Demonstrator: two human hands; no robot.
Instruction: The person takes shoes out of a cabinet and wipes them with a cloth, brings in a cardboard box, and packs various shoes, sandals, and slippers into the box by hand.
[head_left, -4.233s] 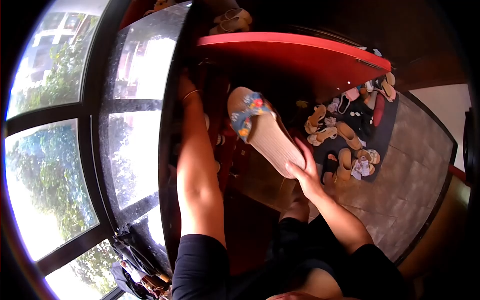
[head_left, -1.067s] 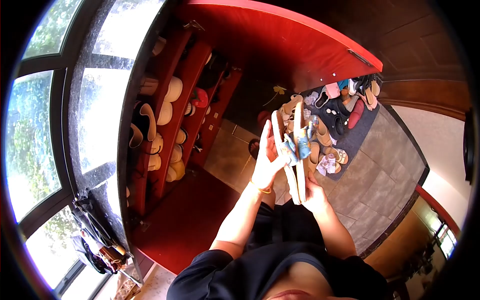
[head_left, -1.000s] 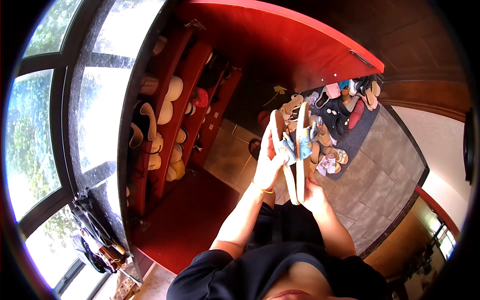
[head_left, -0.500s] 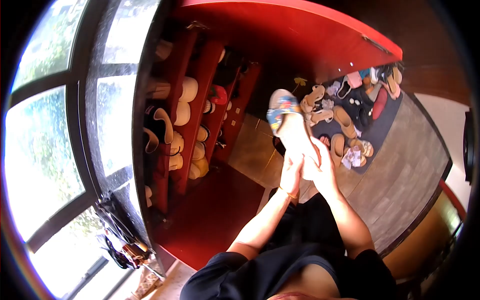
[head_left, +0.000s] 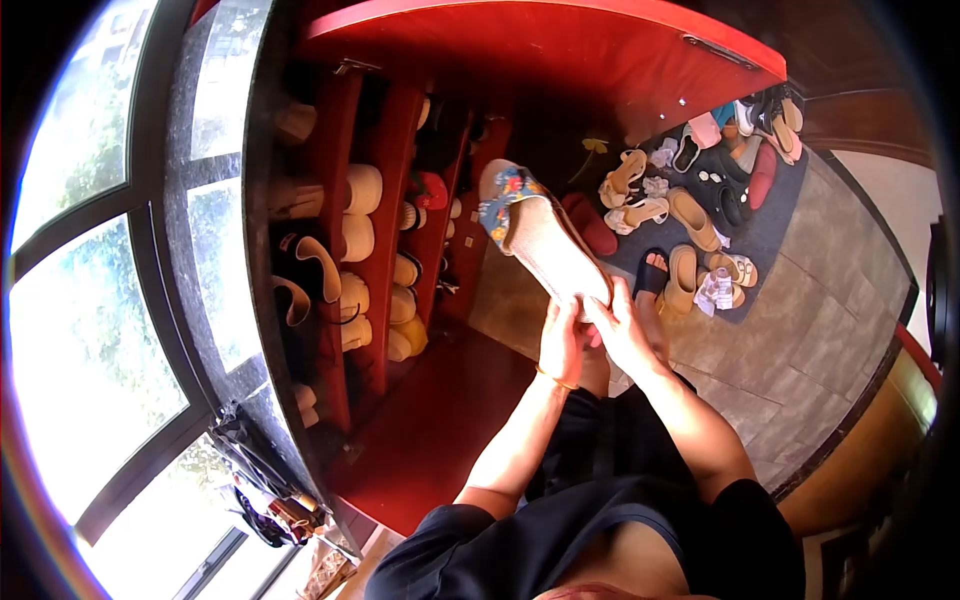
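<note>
Pinching the heel end of a long, flat sandal with a pale sole and a blue cloth strap dotted with red and yellow flowers: left hand and right hand close together. Held up off the grey tile floor, toe end sticking out towards the red wooden shelves. Cannot tell about a second sandal underneath.

Might tip or slip, because of such a small hold at one end and no help under the toe. Could then land on the bare toes in the black open slipper below, or near the messy shoes on the dark grey mat. Could also bump a shelf edge from a careless swing left, and knock the round cream shoes about.
</note>
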